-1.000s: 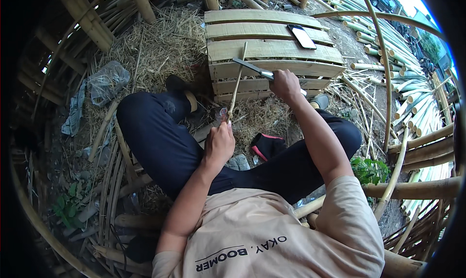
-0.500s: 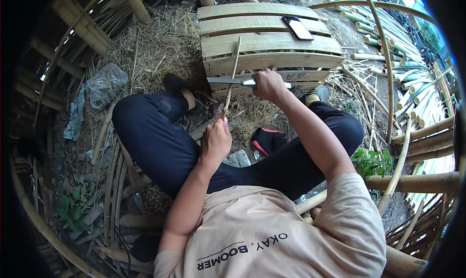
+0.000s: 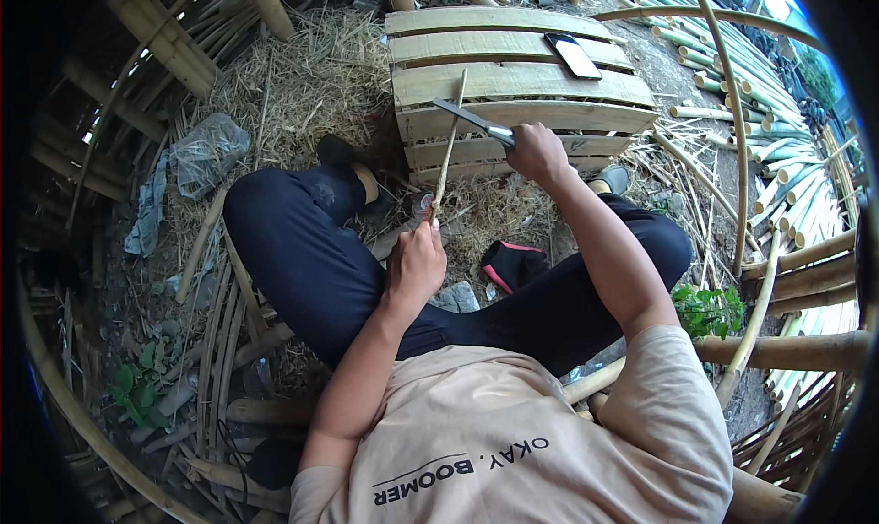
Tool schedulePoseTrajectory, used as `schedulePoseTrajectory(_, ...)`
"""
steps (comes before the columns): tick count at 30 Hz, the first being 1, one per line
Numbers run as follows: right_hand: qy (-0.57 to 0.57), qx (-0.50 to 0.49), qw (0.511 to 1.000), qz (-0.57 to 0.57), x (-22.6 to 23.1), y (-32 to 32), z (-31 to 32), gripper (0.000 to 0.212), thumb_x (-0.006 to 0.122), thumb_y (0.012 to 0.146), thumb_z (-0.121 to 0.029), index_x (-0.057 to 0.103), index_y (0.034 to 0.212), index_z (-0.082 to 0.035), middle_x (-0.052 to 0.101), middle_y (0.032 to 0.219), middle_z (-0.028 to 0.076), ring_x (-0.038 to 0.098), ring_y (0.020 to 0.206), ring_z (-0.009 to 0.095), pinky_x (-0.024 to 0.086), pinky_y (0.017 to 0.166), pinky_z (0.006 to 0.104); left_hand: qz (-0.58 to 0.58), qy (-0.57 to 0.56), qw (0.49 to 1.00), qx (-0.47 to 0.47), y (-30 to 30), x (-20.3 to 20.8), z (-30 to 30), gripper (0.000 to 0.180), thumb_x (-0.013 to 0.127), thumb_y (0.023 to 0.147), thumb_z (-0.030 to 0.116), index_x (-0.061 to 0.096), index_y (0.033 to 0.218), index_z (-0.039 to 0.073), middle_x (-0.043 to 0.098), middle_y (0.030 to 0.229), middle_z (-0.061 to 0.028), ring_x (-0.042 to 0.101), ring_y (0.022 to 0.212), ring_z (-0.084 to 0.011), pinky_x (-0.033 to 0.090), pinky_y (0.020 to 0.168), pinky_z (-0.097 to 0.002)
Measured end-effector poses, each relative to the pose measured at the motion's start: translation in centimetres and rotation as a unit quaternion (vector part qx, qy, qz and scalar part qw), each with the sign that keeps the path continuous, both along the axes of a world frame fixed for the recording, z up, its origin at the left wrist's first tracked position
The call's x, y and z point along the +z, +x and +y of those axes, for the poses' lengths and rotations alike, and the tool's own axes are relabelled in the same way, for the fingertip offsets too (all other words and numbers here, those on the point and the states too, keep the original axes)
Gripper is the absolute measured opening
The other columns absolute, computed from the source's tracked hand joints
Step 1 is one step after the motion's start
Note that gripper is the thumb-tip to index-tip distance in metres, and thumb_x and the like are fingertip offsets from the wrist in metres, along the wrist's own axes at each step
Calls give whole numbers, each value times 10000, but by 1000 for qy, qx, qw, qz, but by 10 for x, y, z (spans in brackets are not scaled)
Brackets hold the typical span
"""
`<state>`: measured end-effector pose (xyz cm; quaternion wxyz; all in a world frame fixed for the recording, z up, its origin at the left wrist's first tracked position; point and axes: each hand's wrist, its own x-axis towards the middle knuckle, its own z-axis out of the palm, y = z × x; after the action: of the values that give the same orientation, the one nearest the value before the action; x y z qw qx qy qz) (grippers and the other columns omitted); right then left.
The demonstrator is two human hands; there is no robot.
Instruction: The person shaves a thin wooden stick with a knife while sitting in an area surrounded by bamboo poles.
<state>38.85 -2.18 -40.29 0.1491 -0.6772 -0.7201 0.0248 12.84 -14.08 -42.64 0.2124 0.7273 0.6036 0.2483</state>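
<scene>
My left hand [image 3: 417,266] is closed round the near end of a thin bamboo stick [image 3: 445,169], which points away from me with its far end over a slatted wooden crate [image 3: 513,75]. In my right hand [image 3: 538,152] is the handle of a knife [image 3: 476,119]. The blade points left and lies across the stick's upper part, at the crate's near edge. Whether the edge touches the stick I cannot tell. The knife's handle is mostly hidden by my fingers.
A phone [image 3: 573,55] lies on the crate's top at the right. A black and pink cloth item [image 3: 513,266] is on the ground between my legs. Clear plastic [image 3: 209,154] lies at the left among straw. Cut bamboo poles [image 3: 787,158] are stacked at the right.
My right hand has carried the knife farther out along the stick, away from my left hand, and the blade is now more slanted. My left hand keeps its hold.
</scene>
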Motion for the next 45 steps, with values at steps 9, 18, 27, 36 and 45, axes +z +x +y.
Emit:
schedulePoseTrajectory(9, -8, 47, 999, -13, -4, -1, 0, 179, 672, 716, -144, 724, 840, -25, 705, 804, 250, 708, 761, 416, 582, 754, 502, 0, 3, 1000, -13, 0, 2, 0, 337, 447, 1050, 219, 597, 878, -28, 639, 759, -284, 628, 768, -494, 481, 697, -580)
schedulePoseTrajectory(18, -20, 49, 999, -7, -8, -11, -14, 159, 662, 707, -140, 724, 789, -20, 699, 786, 252, 708, 779, 419, 584, 746, 499, 27, 0, 1000, -6, 5, 0, -2, 323, 456, 1043, 215, 612, 901, -29, 649, 765, -298, 649, 773, -490, 509, 697, -571)
schedulePoseTrajectory(27, 0, 85, 996, -24, -8, -14, -26, 139, 653, 727, -130, 717, 783, -19, 694, 770, 246, 703, 748, 423, 582, 713, 505, 7, -16, 1000, -17, 3, 2, 3, 338, 456, 1042, 219, 622, 901, -40, 648, 759, -309, 660, 765, -484, 519, 688, -569)
schedulePoseTrajectory(36, 3, 130, 991, -28, -6, -15, -21, 140, 655, 722, -145, 705, 767, -23, 687, 738, 239, 706, 743, 413, 584, 715, 502, 0, -8, 1000, -15, 0, -3, 4, 348, 451, 1047, 226, 623, 910, -44, 648, 785, -311, 651, 784, -496, 513, 703, -575)
schedulePoseTrajectory(45, 32, 143, 989, -38, 3, -38, -21, 147, 654, 712, -138, 706, 792, -27, 692, 744, 245, 705, 724, 418, 592, 712, 492, -20, 17, 1000, -15, -6, -4, 4, 333, 461, 1045, 202, 637, 923, -52, 653, 815, -311, 646, 799, -499, 502, 706, -565)
